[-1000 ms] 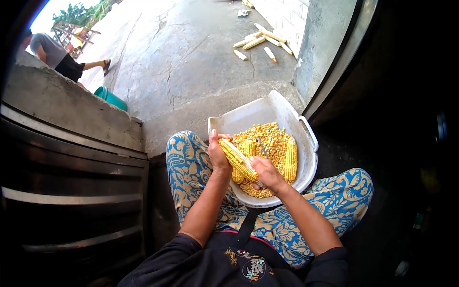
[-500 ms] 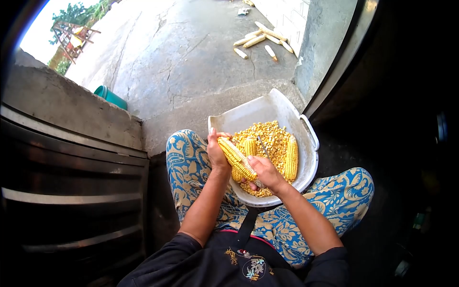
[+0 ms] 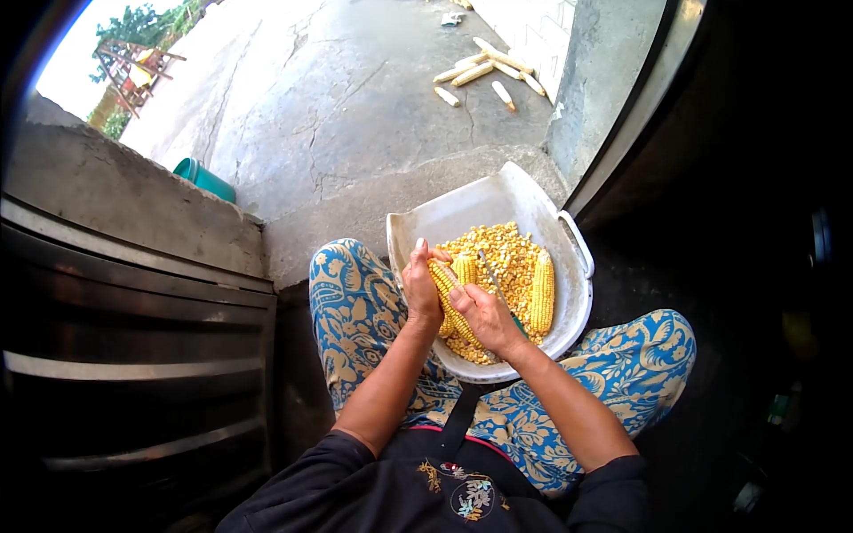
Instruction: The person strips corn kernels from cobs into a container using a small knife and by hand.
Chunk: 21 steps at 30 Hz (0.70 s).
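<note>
My left hand (image 3: 421, 282) is closed around the upper end of a yellow corn cob (image 3: 450, 298), held slantwise over the tub. My right hand (image 3: 488, 322) grips the cob's lower part, its thumb pressed against the kernels. Below them, a white plastic tub (image 3: 577, 306) holds many loose corn kernels (image 3: 498, 242). One whole corn cob (image 3: 542, 298) lies along the tub's right side, and another cob (image 3: 465, 265) lies just behind the held one. A thin metal rod (image 3: 490, 274) rests on the kernels; its lower end, beside my right hand, looks green and is partly hidden.
The tub sits between my knees in patterned trousers (image 3: 635, 355). Several stripped cobs (image 3: 489, 67) lie on the concrete floor (image 3: 355, 98) beyond. A green bucket (image 3: 204, 180) lies by the low wall on the left. A metal door panel (image 3: 133, 364) is at lower left.
My left hand has shifted slightly right and down. The held cob is turned steeper, and its pale stripped strip shows less. My right hand has moved up along it.
</note>
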Each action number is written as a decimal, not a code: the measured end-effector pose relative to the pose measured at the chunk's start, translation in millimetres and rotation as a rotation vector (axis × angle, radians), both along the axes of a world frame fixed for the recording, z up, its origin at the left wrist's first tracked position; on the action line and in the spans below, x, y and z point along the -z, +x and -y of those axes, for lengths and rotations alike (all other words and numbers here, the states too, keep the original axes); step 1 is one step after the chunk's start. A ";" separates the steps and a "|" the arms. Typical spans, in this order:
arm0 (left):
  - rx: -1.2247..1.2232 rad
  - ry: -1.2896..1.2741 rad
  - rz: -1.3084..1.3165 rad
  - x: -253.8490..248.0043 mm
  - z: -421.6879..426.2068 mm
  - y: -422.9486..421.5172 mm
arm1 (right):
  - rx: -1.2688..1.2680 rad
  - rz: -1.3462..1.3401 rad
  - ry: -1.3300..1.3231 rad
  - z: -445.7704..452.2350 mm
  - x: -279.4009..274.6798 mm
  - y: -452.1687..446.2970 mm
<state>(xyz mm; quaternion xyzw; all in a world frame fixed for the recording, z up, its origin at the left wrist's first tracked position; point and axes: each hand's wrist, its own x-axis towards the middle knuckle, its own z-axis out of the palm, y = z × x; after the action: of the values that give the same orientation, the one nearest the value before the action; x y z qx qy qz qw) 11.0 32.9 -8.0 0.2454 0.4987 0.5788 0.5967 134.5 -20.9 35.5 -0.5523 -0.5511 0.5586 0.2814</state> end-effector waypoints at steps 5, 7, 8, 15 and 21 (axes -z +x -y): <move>-0.035 -0.017 0.006 -11.5 1.7 4.1 | 0.092 0.037 0.047 0.1 10.5 0.5; -0.047 -0.004 -0.008 -13.0 1.1 4.9 | 0.083 0.067 0.028 -0.5 10.6 2.2; -0.059 0.008 -0.022 -13.1 1.1 5.1 | 0.075 0.097 0.009 -0.7 10.5 2.5; 0.093 0.009 -0.112 -3.3 5.3 9.8 | 0.094 0.090 0.108 1.3 13.0 -0.7; 0.064 0.061 -0.158 -2.6 5.6 11.1 | 0.045 0.078 -0.076 -1.9 14.0 1.3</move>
<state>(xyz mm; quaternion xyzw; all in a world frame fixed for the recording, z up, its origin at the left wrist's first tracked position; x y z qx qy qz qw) 22.2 27.3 -5.4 0.3243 0.5183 0.5533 0.5657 135.8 -19.0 21.5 -0.5963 -0.5276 0.5505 0.2511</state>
